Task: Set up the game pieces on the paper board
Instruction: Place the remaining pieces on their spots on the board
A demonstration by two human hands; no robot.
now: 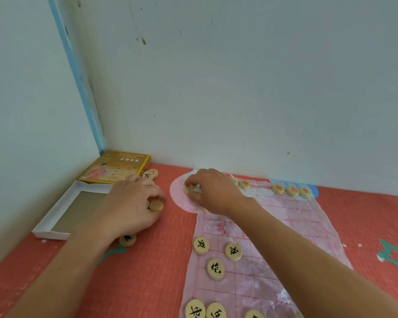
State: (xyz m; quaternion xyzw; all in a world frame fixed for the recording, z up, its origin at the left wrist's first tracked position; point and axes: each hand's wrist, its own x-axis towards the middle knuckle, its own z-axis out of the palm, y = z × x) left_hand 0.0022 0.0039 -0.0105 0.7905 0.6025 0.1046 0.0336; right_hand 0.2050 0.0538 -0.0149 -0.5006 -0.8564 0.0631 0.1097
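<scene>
Game pieces (215,269): pale round discs, two of them in your fingers and the others lying on and off the board.
Right hand (214,191): your thumb and fingertips pinch a far-corner disc (189,188) at the far left corner of the paper board (285,226).
Left hand (133,203): your curled fingers grip a blank-faced disc (156,205) on the red mat (147,283), just left of the board.
Red-marked row (292,191): three discs side by side on the board's far edge, well right of your right fingers.
Black-marked trio (233,251): on the board, nearer you than your right fingers.
Loose disc (127,239): black-marked, on the mat by your left wrist.
Paired discs (150,174): just beyond your left fingers, against the yellow box (117,167).
White tray (71,212): left of your left fingers, beside the wall.
</scene>
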